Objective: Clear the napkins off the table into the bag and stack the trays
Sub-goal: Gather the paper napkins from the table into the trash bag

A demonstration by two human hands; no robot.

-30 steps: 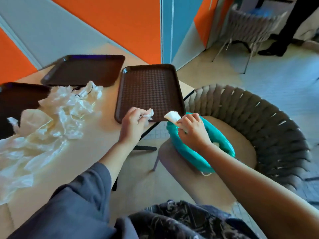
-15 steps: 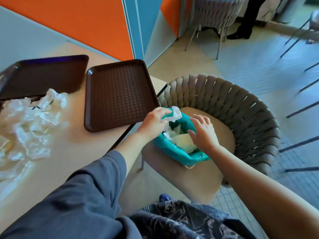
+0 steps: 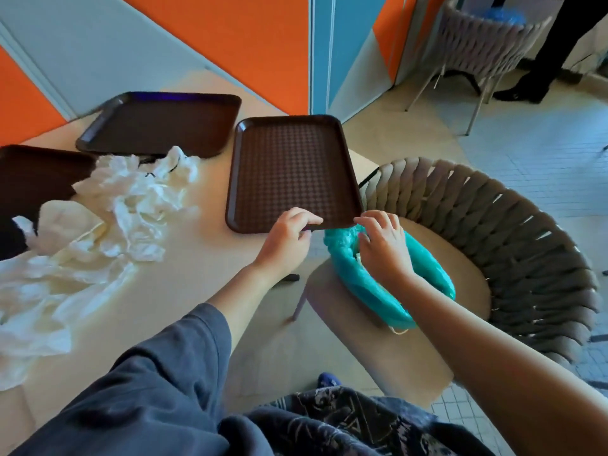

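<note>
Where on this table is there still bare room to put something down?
Bare tabletop shows between the pile of napkins and the nearest tray, running back toward the person's sleeve. That tray's ribbed floor is bare too. The left side is crowded with napkins that reach the two far trays.

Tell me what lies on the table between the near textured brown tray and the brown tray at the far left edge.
In the head view, a heap of crumpled white napkins lies between the textured brown tray and the far-left brown tray.
</note>
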